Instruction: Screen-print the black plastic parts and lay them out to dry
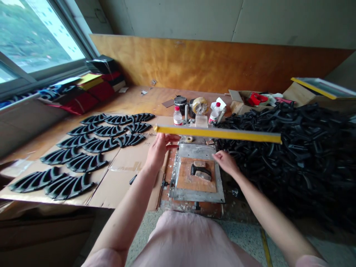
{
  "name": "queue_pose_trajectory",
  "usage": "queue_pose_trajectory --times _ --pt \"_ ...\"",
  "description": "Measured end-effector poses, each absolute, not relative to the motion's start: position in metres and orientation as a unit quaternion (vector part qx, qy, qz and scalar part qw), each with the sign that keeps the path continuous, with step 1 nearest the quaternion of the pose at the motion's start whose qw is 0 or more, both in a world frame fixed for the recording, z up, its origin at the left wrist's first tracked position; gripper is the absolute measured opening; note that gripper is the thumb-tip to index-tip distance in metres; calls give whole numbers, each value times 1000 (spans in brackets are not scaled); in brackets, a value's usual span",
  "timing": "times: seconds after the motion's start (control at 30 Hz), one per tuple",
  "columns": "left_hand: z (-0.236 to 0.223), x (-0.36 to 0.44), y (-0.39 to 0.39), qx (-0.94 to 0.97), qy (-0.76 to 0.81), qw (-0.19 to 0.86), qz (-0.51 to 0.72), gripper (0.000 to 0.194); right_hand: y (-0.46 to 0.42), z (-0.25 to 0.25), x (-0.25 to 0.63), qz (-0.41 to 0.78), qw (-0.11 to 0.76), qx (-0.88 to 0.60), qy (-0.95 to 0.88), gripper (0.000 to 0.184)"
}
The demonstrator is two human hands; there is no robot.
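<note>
My left hand [158, 151] is just below the left end of a yellow-edged frame [219, 133], seen edge-on above the bench. Its fingers are apart and point right; whether they touch the frame is unclear. My right hand [226, 162] is by the right edge of a grey metal plate [219, 191], fingers curled together; anything in them is too small to make out. A brown board [185, 185] lies on that plate. On the board sits a curved black plastic piece [204, 171] with white marking, in a small holder.
Fan-shaped groups of black pieces [86, 161] lie on cardboard [122, 185] at left. A large heap of black pieces [292, 159] covers the right. Behind are red-capped bottles [177, 116], a dark can [180, 104], a tape roll [199, 105] and an open box [236, 102].
</note>
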State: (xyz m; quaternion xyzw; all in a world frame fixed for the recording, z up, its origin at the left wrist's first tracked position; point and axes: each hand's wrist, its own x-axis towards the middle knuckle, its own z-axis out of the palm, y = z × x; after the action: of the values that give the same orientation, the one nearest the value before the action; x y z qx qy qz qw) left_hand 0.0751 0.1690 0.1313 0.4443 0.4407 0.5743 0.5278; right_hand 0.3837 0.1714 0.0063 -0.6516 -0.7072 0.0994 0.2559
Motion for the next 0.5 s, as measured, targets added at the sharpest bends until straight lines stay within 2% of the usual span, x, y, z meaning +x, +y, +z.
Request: queue_pose_trajectory --times 0.1,0.2,0.23,0.3,0.33,0.4,0.5 --pt "141 87 175 428 418 526 605 54 144 -22 344 105 132 -609 -775 27" --pt "110 103 142 374 460 553 585 54 128 -20 313 103 65 -645 -754 18" --pt "94 109 124 357 482 595 535 57 123 -15 304 112 68 -662 -738 18" --pt "59 121 89 323 506 719 351 63 109 -5 285 112 109 -673 -723 19" --pt "43 125 73 296 505 745 319 63 102 -1 275 105 136 -650 -740 17" --pt "20 124 54 254 506 757 328 57 89 3 261 99 175 -536 -820 12" --pt "-2 88 52 218 565 691 395 43 93 6 282 106 190 -402 -889 13"
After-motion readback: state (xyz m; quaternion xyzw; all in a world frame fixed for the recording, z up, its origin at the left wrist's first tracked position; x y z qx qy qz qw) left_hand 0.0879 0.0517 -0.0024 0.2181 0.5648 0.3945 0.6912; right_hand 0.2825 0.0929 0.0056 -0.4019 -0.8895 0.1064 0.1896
